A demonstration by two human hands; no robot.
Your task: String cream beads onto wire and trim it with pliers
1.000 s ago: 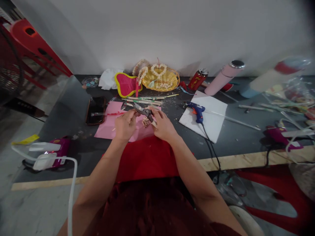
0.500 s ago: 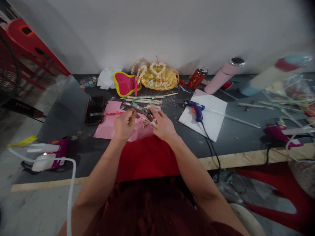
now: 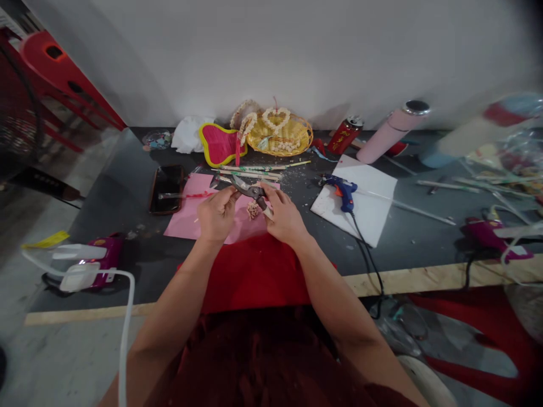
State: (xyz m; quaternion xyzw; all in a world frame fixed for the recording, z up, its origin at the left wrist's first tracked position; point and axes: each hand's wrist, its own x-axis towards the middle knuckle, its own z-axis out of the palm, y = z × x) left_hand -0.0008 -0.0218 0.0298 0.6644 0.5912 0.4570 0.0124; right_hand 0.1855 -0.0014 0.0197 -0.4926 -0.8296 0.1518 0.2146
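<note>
My right hand [image 3: 285, 213] is wrapped around the handles of a pair of pruning shears [image 3: 253, 192], whose blades point left toward my other hand. My left hand [image 3: 218, 215] is closed in a pinch by the blade tips; whatever sits between its fingers is too small to make out. Under both hands lies a pink sheet [image 3: 186, 217], and on it rests a small pile of pale cut bits [image 3: 253, 210]. Several thin sticks with green marks [image 3: 271, 168] lie just behind the shears. A red cloth [image 3: 258, 277] hangs over the table edge in front of me.
Left of the sheet lies a phone [image 3: 167, 189]. A blue glue gun [image 3: 344, 189] rests on a white board [image 3: 377, 212]. At the back stand a yellow basket [image 3: 307, 141], a red can [image 3: 344, 135] and a pink flask [image 3: 390, 134]. A purple power socket [image 3: 111, 257] sits at left.
The whole view has shifted slightly, so things appear a little further right. Both hands keep nearly the same pose, with the shears still held near the left fingertips.
</note>
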